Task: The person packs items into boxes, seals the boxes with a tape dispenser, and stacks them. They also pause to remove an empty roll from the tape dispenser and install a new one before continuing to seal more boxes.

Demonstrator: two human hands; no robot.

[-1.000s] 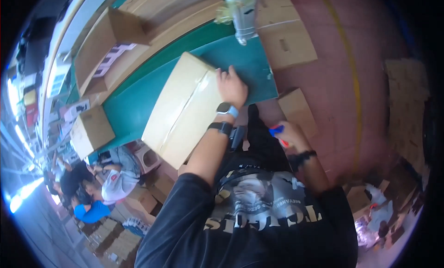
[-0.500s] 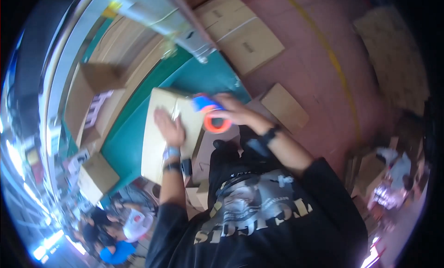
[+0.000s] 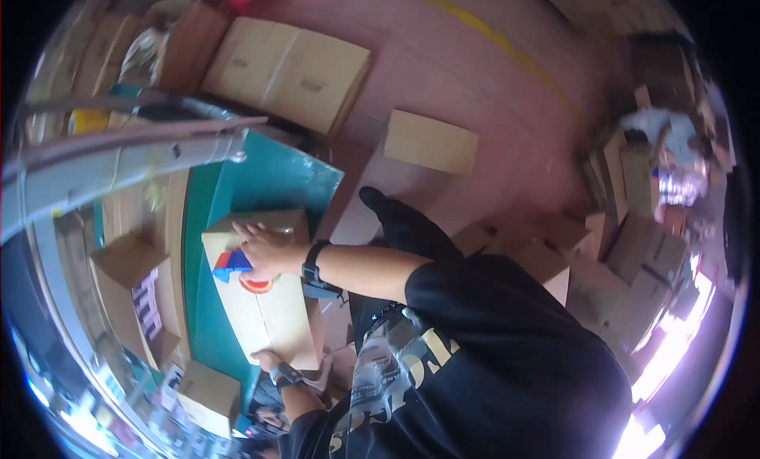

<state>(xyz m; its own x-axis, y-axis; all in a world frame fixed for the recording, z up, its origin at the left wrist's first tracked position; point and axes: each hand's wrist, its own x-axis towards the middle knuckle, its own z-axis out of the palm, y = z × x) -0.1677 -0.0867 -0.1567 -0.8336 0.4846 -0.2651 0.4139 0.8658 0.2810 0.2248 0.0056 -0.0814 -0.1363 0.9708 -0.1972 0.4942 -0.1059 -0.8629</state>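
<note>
Head view: green tabletop under carton, reddish floor beyond, right grip closed around tape dispenser, left grip unclear.

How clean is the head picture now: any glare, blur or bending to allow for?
Head view: white glare washes out patches at the lower rim; head view: the yellow floor line bows and the corners go black; head view: the carton and right hand look slightly soft but readable.

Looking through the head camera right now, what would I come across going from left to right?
Open carton, blue and orange tape dispenser, right hand, black wristband, cardboard box on the floor, another person in pale clothing.
</note>
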